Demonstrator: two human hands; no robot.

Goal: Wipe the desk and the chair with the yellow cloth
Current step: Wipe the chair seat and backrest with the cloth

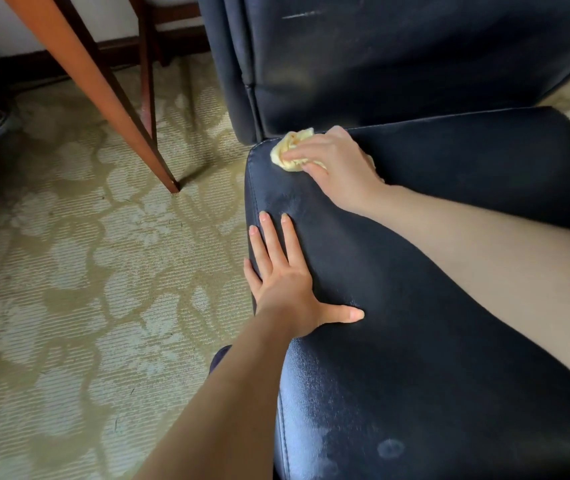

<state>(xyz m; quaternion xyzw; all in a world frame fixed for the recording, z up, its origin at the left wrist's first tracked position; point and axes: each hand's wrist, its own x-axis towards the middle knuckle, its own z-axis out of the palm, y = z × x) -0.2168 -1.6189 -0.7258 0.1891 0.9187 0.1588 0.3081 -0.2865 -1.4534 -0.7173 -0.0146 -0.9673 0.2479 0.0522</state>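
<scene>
From the head camera, looking down: the crumpled pale-yellow cloth point(289, 150) sits at the far left corner of the dark navy leather chair seat point(449, 306), right where the seat meets the padded navy backrest point(380, 64). The cloth is bunched into a soft wad, folds and creases showing, and a small scrap of it peeks out on the far side of the palm. The right hand point(333, 164) is on top of it, fingers curled over the wad and pressing it onto the leather.

The left hand point(285, 275) lies flat on the seat near its left edge, fingers straight and fanned apart, thumb stuck out sideways, holding nothing. It is nearer the camera than the cloth and clear of it. The seat's surface shows dull, hazy patches and a faint ring mark near the front.

Off to the left, a slanted reddish-brown wooden leg point(103, 98) stands on the cream-and-olive floral carpet point(68, 271), apart from the chair.
</scene>
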